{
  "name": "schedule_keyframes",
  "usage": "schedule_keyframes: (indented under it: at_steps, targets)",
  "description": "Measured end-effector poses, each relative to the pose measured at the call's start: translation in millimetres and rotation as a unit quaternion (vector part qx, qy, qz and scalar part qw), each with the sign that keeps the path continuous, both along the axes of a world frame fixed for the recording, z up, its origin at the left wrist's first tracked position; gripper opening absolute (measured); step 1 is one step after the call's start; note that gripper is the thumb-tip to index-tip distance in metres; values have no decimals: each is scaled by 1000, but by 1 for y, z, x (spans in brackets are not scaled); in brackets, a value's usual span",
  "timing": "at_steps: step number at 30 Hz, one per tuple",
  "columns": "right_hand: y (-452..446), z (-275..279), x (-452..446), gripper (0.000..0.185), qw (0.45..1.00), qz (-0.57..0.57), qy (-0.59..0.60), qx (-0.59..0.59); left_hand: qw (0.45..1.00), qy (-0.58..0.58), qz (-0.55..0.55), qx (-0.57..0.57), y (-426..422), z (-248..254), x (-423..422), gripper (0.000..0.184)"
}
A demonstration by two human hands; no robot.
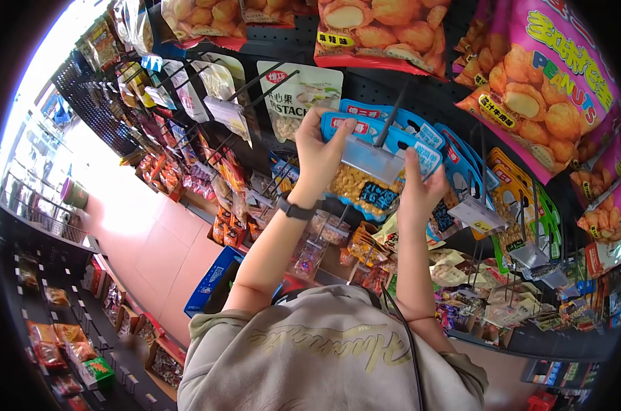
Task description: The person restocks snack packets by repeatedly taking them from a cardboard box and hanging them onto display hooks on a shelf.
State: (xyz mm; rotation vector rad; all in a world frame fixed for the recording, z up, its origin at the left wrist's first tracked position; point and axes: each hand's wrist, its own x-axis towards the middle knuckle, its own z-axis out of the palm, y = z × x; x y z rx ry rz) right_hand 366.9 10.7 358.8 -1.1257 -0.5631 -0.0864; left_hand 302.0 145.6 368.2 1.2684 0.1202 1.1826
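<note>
A blue snack bag (365, 130) with golden-yellow pieces in its see-through lower part hangs at a metal hook (391, 118) on the rack. Its top left corner is pinched between the thumb and fingers of my left hand (321, 151). My right hand (420, 185) grips the opposite side of the same bag, thumb in front. Between the hands, a clear price-tag holder (372, 159) at the hook's end covers part of the bag. More blue bags (410, 122) hang right behind it.
Red bags (382, 34) and pink peanut bags (530, 75) hang above and to the right. A pistachio pouch (300, 92) is at the left. Hooks with tag holders (476, 214) jut out nearby. Below stand packed shelves and a blue box (213, 277) beside the tiled floor (146, 240).
</note>
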Motion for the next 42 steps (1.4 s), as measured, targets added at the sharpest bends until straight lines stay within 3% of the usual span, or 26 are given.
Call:
schedule_keyframes:
  at_steps: [6,7,13,15,16,17,18,19,20,22,24,26,28,30,32,34,36,38,41,42]
  targets:
    - [13,2,26,21,999,-35,-18,-22,998,-4,28,61,25,-16,45,18]
    - [16,-2,32,21,999,-36,-15,-22,991,13,86,99,27,-16,53,18]
    - [28,-15,37,25,997,-60,-36,22,997,1,28,66,26,-11,54,18]
    - [27,-23,35,30,987,-122,-106,15,998,9,8,61,26,-13,46,21]
    - [29,-29,32,33,979,-148,-141,10,996,13,45,82,24,-13,37,24]
    - [34,-37,28,44,967,-149,-189,82,991,20,86,101,18,-14,27,28]
    - [30,-51,23,52,964,-154,-212,40,984,33,128,117,14,-16,13,32]
    - [30,-54,13,56,917,-267,-295,-22,980,43,153,120,14,-28,4,41]
    - [31,-57,2,59,846,-370,-375,-81,975,59,176,124,12,-39,-9,37]
    - [27,-92,-12,59,788,-369,-478,-116,967,112,177,148,13,-71,-44,34]
    - [21,-129,-41,47,795,-251,-531,-153,957,123,212,153,10,-97,-90,23]
    - [17,-165,-69,34,812,-136,-536,-188,933,259,232,91,7,-133,-147,23]
    - [19,-189,-93,30,834,84,-510,-191,913,276,298,29,4,-179,-195,24]
    - [29,-208,-121,31,841,212,-462,-184,867,362,343,2,-4,-219,-242,25]
    - [42,-217,-149,26,806,302,-450,-238,824,436,351,-95,-12,-258,-279,23]
    - [58,-230,-174,19,773,395,-407,-285,773,505,367,-113,-17,-292,-304,20]
    - [67,-248,-202,16,727,501,-225,-411,739,559,368,-70,-18,-316,-317,18]
    - [74,-277,-221,20,654,549,-152,-497,748,563,347,-58,-14,-333,-319,26]
    - [78,-330,-242,32,557,478,-276,-621,742,605,288,17,0,-351,-312,36]
    - [85,-327,-248,27,518,478,-217,-675,733,631,255,11,3,-361,-310,41]
